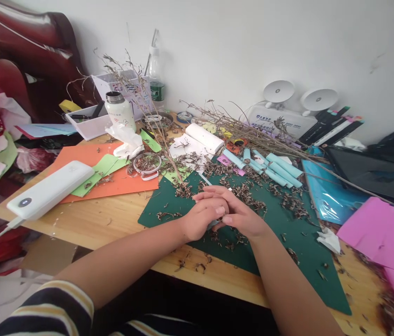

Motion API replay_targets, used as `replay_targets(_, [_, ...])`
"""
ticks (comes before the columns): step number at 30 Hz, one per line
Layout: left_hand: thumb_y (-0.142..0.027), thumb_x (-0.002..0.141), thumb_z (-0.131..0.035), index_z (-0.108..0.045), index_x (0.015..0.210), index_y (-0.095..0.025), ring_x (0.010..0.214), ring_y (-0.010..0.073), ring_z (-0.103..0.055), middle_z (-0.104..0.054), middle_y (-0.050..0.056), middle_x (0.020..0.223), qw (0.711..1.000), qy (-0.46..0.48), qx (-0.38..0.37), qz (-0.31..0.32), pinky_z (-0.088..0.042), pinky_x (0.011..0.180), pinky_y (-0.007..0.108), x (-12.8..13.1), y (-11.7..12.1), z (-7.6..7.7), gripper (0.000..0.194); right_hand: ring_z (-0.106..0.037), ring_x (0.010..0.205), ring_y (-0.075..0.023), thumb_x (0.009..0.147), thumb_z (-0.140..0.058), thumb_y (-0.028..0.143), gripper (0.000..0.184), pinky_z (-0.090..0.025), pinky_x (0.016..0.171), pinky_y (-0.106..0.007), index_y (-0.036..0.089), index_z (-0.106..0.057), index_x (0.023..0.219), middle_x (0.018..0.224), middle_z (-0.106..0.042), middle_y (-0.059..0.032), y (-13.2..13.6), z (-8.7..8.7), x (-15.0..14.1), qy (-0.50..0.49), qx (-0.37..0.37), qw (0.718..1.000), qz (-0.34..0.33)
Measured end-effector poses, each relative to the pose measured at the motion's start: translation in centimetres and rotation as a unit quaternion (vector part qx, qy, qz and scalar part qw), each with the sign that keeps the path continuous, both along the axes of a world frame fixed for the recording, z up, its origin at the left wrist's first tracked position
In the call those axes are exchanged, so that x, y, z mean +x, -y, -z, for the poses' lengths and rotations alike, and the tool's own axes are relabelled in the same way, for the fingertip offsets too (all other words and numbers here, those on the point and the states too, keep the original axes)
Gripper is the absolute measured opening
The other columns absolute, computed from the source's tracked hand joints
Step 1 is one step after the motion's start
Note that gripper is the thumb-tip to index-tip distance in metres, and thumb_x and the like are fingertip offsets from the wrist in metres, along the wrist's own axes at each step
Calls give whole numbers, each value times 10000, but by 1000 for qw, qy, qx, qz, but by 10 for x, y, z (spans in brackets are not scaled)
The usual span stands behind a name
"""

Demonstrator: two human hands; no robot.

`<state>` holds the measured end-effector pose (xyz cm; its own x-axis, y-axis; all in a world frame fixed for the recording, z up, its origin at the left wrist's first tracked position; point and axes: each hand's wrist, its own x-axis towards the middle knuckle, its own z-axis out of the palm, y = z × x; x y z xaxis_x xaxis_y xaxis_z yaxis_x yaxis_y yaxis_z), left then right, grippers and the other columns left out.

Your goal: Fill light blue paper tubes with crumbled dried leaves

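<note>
Both my hands meet over the dark green cutting mat [287, 261] on the wooden table [120, 224]. My left hand [202, 217] is curled, with its fingers closed against my right hand [240, 212]. My right hand's fingers lie over the left's and are pressed together. A thin pale rod [204, 179] pokes out from behind the hands; what they hold is hidden. Dried plant bits [249, 193] are scattered on the mat around the hands. Several light blue paper rolls [280, 169] lie beyond them.
Dry twigs [252, 130] sprawl across the back. Orange paper [113, 179], green paper pieces, a white power bank [48, 189], a white bottle [120, 109], a glass dish [147, 164], pink sheets [385, 233], blue film [329, 196], markers [333, 123] and a black tablet [371, 175] surround the mat.
</note>
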<state>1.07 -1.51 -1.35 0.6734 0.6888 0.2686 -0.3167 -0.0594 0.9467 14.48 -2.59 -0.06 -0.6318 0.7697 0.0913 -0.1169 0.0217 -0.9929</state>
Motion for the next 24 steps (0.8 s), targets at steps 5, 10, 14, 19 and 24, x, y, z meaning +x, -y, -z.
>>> replay_targets(5, [-275, 625, -378, -386, 519, -162, 411, 85, -346, -394, -20, 424, 999, -18, -22, 15, -302, 436, 234, 0, 1, -6, 155, -426, 1097, -246, 721, -417, 606, 632, -505, 543, -242, 262, -299, 1238, 1185, -449, -113, 3, -2, -2, -27, 8, 999, 22])
replay_targets(10, [-240, 599, -367, -380, 487, -168, 434, 93, -358, -376, -21, 426, 998, -54, -5, -24, -309, 429, 227, -1, 5, -7, 133, -406, 1129, -229, 745, -458, 544, 567, -504, 660, -264, 305, -311, 1238, 1201, -442, -77, 7, -6, -6, 30, 37, 998, 41])
replay_targets(14, [-254, 643, -386, -381, 494, -165, 453, 92, -366, -376, -25, 436, 998, -54, 15, -38, -316, 444, 221, -1, 4, -2, 173, -438, 1102, -213, 760, -511, 441, 521, -419, 867, -379, 288, -336, 1226, 1170, -481, -68, 6, -4, -7, 42, 48, 996, 61])
replay_targets(19, [-308, 715, -354, -398, 558, -163, 468, 98, -364, -393, -18, 481, 996, -45, 73, -26, -323, 453, 232, -1, 2, 3, 218, -470, 1065, -206, 666, -587, 504, 626, -377, 904, -409, 284, -365, 1207, 1114, -532, -59, 1, 5, -8, -26, 38, 998, 47])
replay_targets(24, [-385, 795, -318, -389, 587, -162, 497, 105, -366, -398, -7, 512, 992, -28, 124, -25, -334, 477, 242, -2, 2, 4, 313, -473, 1060, -199, 631, -624, 494, 667, -393, 884, -393, 284, -367, 1210, 1105, -539, -59, -1, 8, -7, -54, 15, 998, 29])
